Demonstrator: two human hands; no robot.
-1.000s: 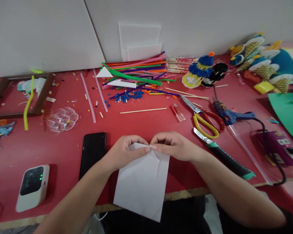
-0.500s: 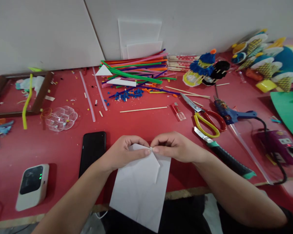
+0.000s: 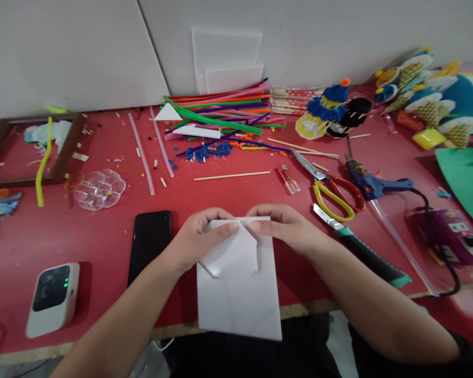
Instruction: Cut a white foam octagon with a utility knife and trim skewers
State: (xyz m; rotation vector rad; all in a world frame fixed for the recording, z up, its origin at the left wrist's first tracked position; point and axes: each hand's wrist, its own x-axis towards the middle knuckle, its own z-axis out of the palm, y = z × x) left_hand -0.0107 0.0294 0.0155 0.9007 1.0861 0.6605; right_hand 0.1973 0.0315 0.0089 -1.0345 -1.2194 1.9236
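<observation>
While the white paper (image 3: 240,294) overhangs the desk's (image 3: 102,231) near edge, I watch the left hand (image 3: 197,241) and right hand (image 3: 287,231), each grip clamped on a folded top corner, pinning flaps flat.

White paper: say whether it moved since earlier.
Yes. The white paper slid forward and straightened; its top edge now lies nearly level with the far end of the black phone.

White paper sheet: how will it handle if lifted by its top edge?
The white paper sheet is thin and already creased, so probably floppy and very light. It overhangs the table edge, so a push may slide it off.
</observation>
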